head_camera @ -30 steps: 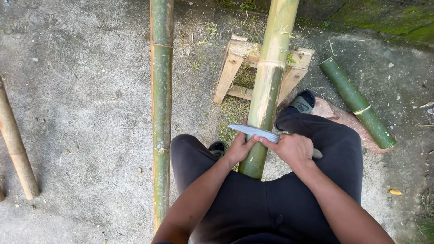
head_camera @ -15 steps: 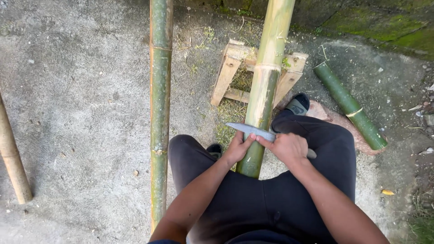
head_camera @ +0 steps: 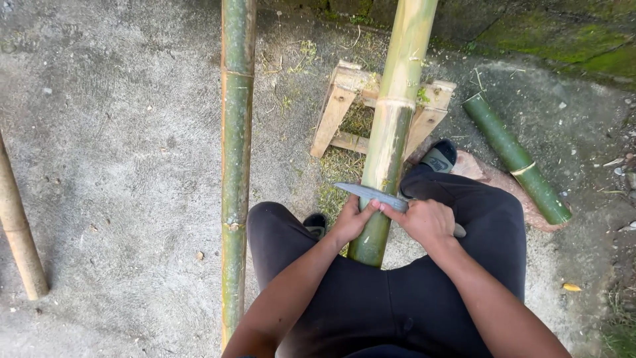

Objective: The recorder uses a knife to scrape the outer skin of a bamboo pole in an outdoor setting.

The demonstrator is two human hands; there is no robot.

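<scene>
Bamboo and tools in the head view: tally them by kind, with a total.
Bamboo poles: 3, one under the blade, one on the ground beside the left leg, one tan at the left edge
Short bamboo piece: 1
Knife: 1, held by left hand and right hand
Wooden stand: 1
Total: 6
</scene>
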